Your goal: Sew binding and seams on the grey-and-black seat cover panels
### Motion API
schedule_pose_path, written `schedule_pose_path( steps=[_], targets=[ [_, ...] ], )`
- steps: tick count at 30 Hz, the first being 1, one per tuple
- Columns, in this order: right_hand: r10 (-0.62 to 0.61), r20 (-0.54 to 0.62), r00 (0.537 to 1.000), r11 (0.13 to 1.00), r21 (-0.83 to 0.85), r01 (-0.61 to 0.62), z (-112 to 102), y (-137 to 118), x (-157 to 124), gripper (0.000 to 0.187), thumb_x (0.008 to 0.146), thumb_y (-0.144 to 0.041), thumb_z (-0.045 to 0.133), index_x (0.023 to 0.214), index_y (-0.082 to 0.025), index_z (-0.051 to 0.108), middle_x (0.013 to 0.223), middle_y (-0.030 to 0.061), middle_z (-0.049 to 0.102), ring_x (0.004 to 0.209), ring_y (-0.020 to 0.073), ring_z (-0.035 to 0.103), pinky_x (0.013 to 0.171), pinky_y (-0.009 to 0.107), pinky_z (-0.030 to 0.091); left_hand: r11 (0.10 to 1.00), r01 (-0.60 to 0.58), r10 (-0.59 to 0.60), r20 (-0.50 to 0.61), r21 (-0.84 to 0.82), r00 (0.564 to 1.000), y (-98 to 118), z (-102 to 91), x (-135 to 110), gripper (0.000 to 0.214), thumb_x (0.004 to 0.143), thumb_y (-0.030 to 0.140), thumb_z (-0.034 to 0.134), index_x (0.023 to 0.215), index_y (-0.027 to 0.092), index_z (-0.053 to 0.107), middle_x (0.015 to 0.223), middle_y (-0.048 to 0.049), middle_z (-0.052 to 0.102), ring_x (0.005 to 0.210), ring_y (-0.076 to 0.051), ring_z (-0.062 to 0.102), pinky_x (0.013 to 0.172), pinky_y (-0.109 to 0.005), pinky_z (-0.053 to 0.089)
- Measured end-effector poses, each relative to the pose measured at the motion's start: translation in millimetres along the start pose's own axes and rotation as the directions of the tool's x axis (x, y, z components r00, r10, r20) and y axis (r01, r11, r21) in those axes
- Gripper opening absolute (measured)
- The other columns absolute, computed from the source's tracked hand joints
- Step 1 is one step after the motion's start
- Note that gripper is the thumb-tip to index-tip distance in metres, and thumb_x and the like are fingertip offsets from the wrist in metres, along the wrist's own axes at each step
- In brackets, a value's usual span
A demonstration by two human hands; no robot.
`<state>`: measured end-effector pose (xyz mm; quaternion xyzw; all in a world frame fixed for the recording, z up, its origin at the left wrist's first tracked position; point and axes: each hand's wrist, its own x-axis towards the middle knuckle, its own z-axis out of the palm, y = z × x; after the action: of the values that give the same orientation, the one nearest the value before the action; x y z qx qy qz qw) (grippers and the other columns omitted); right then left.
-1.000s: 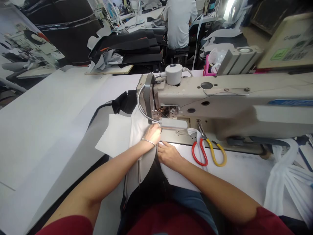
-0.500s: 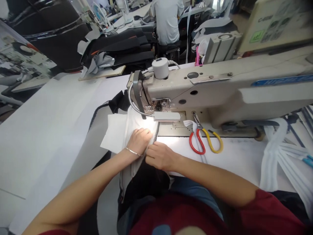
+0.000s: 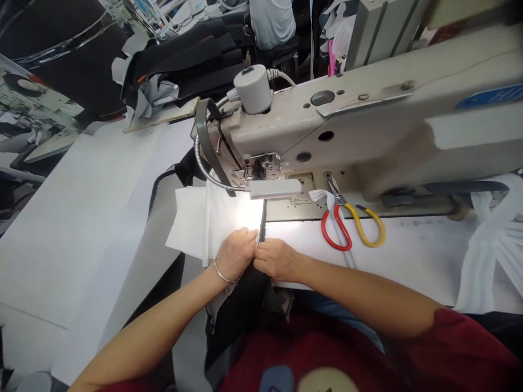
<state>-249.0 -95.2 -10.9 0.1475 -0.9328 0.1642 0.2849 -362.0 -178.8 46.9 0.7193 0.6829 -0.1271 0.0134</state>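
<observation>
White fabric (image 3: 232,212) lies under the head of a sewing machine (image 3: 257,171), lit by a small lamp (image 3: 275,189). My left hand (image 3: 237,253), with a bracelet at the wrist, is closed on the fabric's right edge, its fingers bent. Right beside it, my right hand (image 3: 275,260) pinches the same dark-trimmed edge. Black and grey fabric (image 3: 241,305) hangs from beneath my hands toward my lap. Exactly what lies between the fingertips is partly hidden.
Scissors with one red and one yellow handle (image 3: 353,218) lie on the machine bed to the right. White strips (image 3: 478,256) hang at the far right. A white table (image 3: 81,218) spreads left. Dark fabric stacks (image 3: 196,60) and a seated person (image 3: 272,24) are beyond.
Both hands have moved slightly back from the needle area along the fabric edge, baring more lit white fabric. The camera view has shifted closer to the machine.
</observation>
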Motion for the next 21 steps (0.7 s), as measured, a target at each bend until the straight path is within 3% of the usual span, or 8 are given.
schedule_pose_path(
  steps=[4,9,15,21],
  targets=[
    [0.024,-0.035,0.999,0.999,-0.04,-0.025,0.1,-2.1,-0.6,0.028,0.081,-0.009,0.032,0.057,-0.016,0.045,0.057,0.0002,0.045,0.053,0.0107,0.036,0.048,0.026,0.021,0.999,-0.026,0.025,0.042,0.035,0.999,2.1,-2.3,-7.4,0.024,0.08,0.009,0.033,0.08,0.012,0.057,0.099,-0.0091,0.055,0.074,-0.018,0.046,0.062,-0.031,0.04],
    [0.047,0.018,0.999,0.995,-0.091,-0.045,1.5,-2.5,-3.3,0.021,0.077,-0.01,0.035,0.061,-0.016,0.046,0.058,0.0004,0.046,0.048,0.011,0.036,0.045,0.027,0.016,0.995,-0.037,0.044,0.068,-0.095,0.997,-3.4,-9.6,-13.4,0.036,0.073,0.024,0.045,0.106,0.01,0.05,0.114,-0.0109,0.048,0.087,-0.021,0.045,0.074,-0.035,0.042],
    [0.055,0.167,0.984,0.991,-0.126,-0.034,1.7,0.7,-3.6,0.015,0.076,-0.01,0.036,0.067,-0.015,0.047,0.06,0.0017,0.047,0.051,0.012,0.041,0.045,0.027,0.018,0.99,0.047,-0.043,0.033,-0.13,0.999,-3.6,2.7,-9.2,0.021,0.072,0.022,0.044,0.089,0.013,0.054,0.113,-0.0076,0.05,0.087,-0.02,0.046,0.072,-0.032,0.043],
    [0.074,0.262,0.962,0.994,-0.092,-0.051,-5.2,1.0,2.5,0.011,0.073,-0.01,0.038,0.076,-0.014,0.048,0.064,0.0037,0.049,0.054,0.0129,0.043,0.046,0.027,0.019,0.959,0.225,-0.235,-0.04,-0.171,0.971,2.2,17.4,-1.3,0.021,0.076,0.011,0.038,0.087,0.015,0.056,0.097,-0.0053,0.059,0.08,-0.017,0.051,0.066,-0.028,0.046]
  ],
)
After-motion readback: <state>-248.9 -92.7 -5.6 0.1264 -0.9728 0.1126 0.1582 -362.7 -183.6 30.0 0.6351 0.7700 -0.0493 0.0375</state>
